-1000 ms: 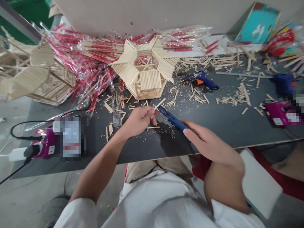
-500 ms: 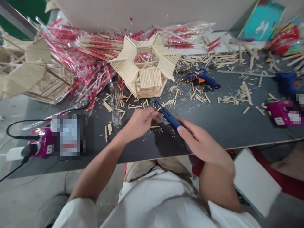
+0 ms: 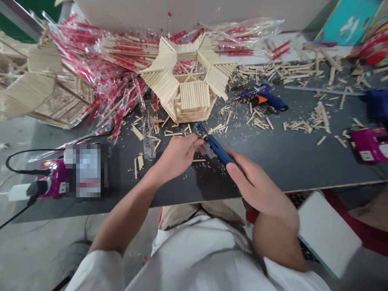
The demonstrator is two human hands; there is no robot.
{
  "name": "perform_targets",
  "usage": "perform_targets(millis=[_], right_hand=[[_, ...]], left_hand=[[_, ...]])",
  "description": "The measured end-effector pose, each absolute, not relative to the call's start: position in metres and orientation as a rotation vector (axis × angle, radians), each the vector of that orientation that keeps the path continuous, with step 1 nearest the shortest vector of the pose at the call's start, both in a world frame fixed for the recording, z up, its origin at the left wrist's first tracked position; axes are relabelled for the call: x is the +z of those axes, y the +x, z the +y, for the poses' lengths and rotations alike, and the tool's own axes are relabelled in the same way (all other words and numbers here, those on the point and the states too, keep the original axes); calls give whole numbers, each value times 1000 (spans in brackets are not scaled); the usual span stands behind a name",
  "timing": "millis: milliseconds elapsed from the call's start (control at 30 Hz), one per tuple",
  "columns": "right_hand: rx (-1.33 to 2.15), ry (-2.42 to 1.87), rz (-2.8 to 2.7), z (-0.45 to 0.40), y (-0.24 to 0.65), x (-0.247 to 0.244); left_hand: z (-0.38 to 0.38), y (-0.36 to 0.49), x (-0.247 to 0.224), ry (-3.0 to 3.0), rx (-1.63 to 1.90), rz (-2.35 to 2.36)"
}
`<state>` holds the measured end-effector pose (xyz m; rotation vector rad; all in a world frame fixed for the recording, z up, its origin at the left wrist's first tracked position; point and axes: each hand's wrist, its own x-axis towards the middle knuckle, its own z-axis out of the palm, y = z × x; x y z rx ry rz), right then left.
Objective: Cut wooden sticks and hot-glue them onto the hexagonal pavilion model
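Note:
My right hand (image 3: 251, 178) is wrapped round the handle of a blue cutting tool (image 3: 218, 150), which points up and to the left. At its jaws, my left hand (image 3: 182, 153) pinches a small wooden stick (image 3: 205, 136). Just beyond my hands stands a star-shaped model of wooden sticks (image 3: 194, 95) with an open middle. A short stick (image 3: 199, 160) lies on the dark table below my left fingertips. Left of the model's base is a clear ruler (image 3: 149, 141), with cut stick pieces (image 3: 138, 132) around it.
A blue glue gun (image 3: 268, 98) lies right of the model. Red-and-clear wrapped sticks (image 3: 112, 76) are heaped behind and left. Another stick model (image 3: 57, 93) stands far left. Magenta power blocks (image 3: 53, 178) sit at both sides, a blurred-out device (image 3: 88, 171) by the left one.
The view has shifted slightly, so objects on the right sit further right and a little higher. Both hands keep nearly the same hold on stick and tool.

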<state>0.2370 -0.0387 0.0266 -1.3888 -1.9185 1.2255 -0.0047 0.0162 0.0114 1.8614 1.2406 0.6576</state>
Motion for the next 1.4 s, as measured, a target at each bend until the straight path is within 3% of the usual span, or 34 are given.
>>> perform_targets(millis=[1400], right_hand=[[1243,-1443,-1975,-37,237,16]], left_hand=[[12,-3,12,2063,521,1385]])
